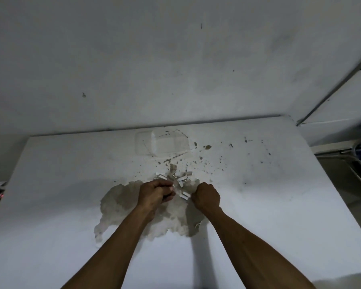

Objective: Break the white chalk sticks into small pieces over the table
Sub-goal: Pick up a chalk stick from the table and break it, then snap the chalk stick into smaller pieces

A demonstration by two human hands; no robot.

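Several short white chalk pieces (pixel 180 179) lie scattered on the white table (pixel 258 205), just beyond my hands. My left hand (pixel 154 193) has its fingers curled, and a bit of white chalk shows at its fingertips. My right hand (pixel 206 196) is fisted and pinches a chalk piece (pixel 184 196) that sticks out to the left, toward the other hand. A small gap separates the two hands. What lies inside each fist is hidden.
A clear plastic container (pixel 163 144) stands at the table's far edge against the white wall. A large patch of worn paint (pixel 121 203) spreads under my forearms. Dark chips speckle the table's right half. A metal frame (pixel 342 155) stands off the table's right side.
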